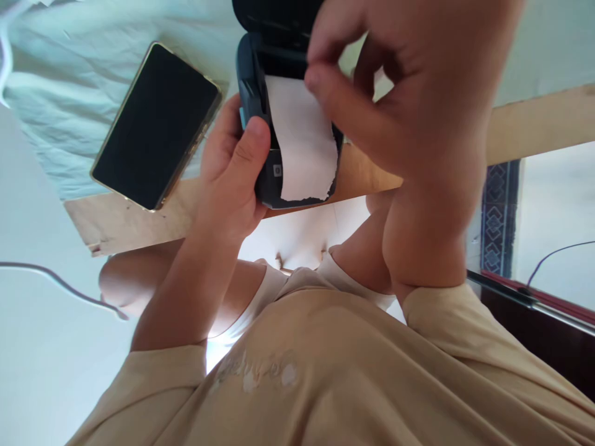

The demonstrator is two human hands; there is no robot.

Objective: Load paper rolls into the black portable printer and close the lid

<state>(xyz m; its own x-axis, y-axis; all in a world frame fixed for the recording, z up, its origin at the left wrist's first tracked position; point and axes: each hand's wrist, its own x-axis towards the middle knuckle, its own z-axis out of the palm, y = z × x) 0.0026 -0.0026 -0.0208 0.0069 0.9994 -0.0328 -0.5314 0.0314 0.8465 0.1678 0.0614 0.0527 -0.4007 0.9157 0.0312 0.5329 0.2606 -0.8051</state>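
My left hand (pixel 232 167) grips the left side of a small dark portable receipt printer (pixel 274 179), its thumb on the front corner. The printer's black lid (pixel 279 15) stands raised at the back. A strip of white paper (pixel 302 136) with a torn end comes out of the compartment and hangs over the front edge. My right hand (pixel 367 80) is above the printer's right side, thumb and forefinger pinched close to the paper's upper right edge and the lid. Whatever lies between those fingertips is hidden.
A smartphone (pixel 158 124) with a dark screen lies left of the printer on a pale green cloth (pixel 93 56). The cloth covers a wooden table whose bare front edge (pixel 139 214) shows. A white cable (pixel 60 285) is at the left. My legs are below the edge.
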